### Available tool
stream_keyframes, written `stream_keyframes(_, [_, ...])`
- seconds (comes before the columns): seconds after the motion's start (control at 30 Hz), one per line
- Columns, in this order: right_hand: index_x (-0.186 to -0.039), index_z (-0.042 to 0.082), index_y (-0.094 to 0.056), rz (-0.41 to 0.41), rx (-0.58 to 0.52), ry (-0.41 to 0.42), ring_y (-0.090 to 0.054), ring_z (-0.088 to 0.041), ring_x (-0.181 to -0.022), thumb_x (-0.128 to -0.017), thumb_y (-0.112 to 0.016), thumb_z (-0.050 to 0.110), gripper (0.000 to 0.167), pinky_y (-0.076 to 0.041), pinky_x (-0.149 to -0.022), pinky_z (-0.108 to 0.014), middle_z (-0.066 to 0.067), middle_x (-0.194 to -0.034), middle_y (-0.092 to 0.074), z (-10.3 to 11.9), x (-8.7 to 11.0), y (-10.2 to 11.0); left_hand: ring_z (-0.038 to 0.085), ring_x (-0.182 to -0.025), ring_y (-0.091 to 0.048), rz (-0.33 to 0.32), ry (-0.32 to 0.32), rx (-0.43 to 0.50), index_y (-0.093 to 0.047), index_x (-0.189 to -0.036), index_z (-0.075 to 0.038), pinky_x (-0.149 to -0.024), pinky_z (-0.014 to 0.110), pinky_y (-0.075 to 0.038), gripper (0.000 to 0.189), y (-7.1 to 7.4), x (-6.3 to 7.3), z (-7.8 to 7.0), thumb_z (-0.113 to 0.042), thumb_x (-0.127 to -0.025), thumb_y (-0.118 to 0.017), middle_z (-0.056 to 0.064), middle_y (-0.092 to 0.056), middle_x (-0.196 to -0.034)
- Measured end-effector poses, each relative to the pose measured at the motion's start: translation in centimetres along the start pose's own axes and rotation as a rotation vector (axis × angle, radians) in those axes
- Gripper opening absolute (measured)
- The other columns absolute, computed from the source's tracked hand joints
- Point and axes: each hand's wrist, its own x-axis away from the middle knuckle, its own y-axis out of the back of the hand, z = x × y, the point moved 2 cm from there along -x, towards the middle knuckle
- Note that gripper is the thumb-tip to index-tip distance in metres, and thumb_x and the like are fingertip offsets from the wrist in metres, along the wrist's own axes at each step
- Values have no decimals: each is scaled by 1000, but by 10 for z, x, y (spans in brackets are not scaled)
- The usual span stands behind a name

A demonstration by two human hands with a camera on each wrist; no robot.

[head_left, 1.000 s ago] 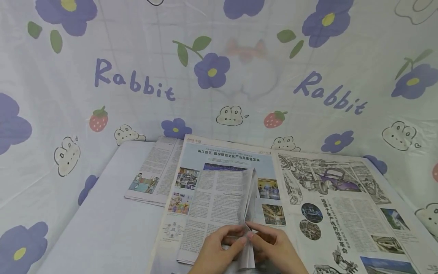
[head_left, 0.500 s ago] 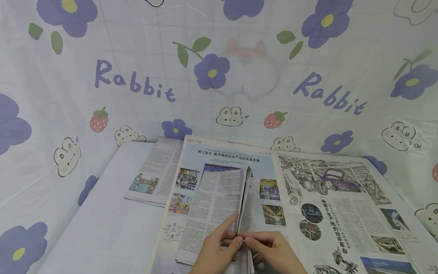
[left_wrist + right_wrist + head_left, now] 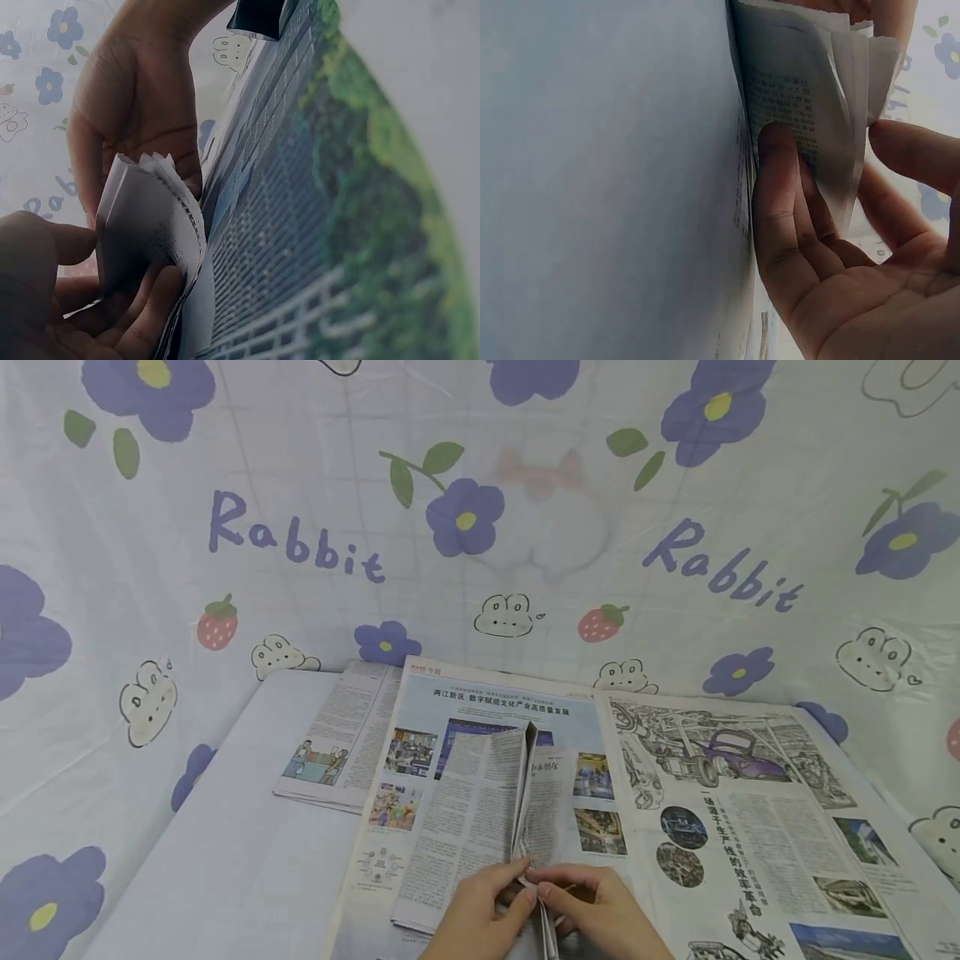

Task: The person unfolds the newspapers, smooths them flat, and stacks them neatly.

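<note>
A folded newspaper (image 3: 465, 810) lies in front of me, its middle raised into a narrow upright pleat (image 3: 522, 793). My left hand (image 3: 483, 910) pinches the pleat's near part from the left, thumb and fingers curled at the fold. From the other side my right hand (image 3: 600, 906) pinches the same fold, the two thumbs almost meeting. In the left wrist view, the folded layers (image 3: 146, 217) stand up with ragged ends, fingers on both sides. The right wrist view shows one finger (image 3: 778, 172) flat along the printed face of the fold. The near end is partly hidden by the hands.
Underneath is a large newspaper sheet (image 3: 502, 693) with a blue heading and photos. Another sheet (image 3: 757, 827) with a car drawing lies to the right. A smaller folded newspaper (image 3: 330, 752) sits at the left on the white table (image 3: 225, 827). A flower-and-rabbit curtain (image 3: 300, 610) hangs behind.
The pleat's top has shifted left and stands narrower, showing more of the newspaper's right side. My left index finger, stretched along the fold half a second ago, has drawn back toward the thumb.
</note>
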Motion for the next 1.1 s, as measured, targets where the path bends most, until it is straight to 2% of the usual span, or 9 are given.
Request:
stream_keyframes(0.33, [-120, -9, -66, -74, 12, -85, -68, -26, -87, -95, -68, 18, 37, -58, -69, -39, -19, -113, -67, -2, 1, 0, 14, -89, -66, -107, 40, 16, -65, -127, 2, -76, 28, -54, 41, 0, 1, -2, -30, -101, -59, 7, -70, -108])
stream_keyframes(0.53, [-118, -8, -67, -80, 19, -89, -69, -27, -88, -93, -70, 18, 36, -58, -70, -40, -19, -111, -68, -1, 2, 0, 13, -78, -64, -128, 75, 55, -66, -125, 2, -66, 25, -52, 38, 0, 2, -3, -24, -97, -65, 2, -69, -98])
stream_keyframes(0.7, [-115, -7, -69, -106, 63, -97, -68, -24, -83, -92, -70, 16, 33, -57, -67, -39, -17, -107, -70, -1, 3, 3, 12, -66, -58, -156, 84, 45, -68, -124, -2, -55, 24, -47, 33, 1, 2, -4, -15, -93, -67, -2, -67, -87])
stream_keyframes(0.87, [-111, -5, -72, -151, 93, -91, -68, -22, -86, -90, -72, 17, 30, -56, -71, -35, -15, -103, -71, 0, 4, 7, 10, -55, -51, -191, 82, 27, -69, -123, -5, -49, 23, -44, 32, 2, 2, -6, -11, -92, -67, -4, -64, -80])
stream_keyframes(1.1, [-107, -3, -74, -200, 98, -101, -68, -23, -79, -88, -74, 15, 26, -56, -67, -34, -12, -96, -72, 3, 6, 11, 11, -63, -56, -231, 57, 20, -71, -120, -9, -53, 24, -46, 30, 2, 3, -8, -9, -91, -70, -4, -62, -77])
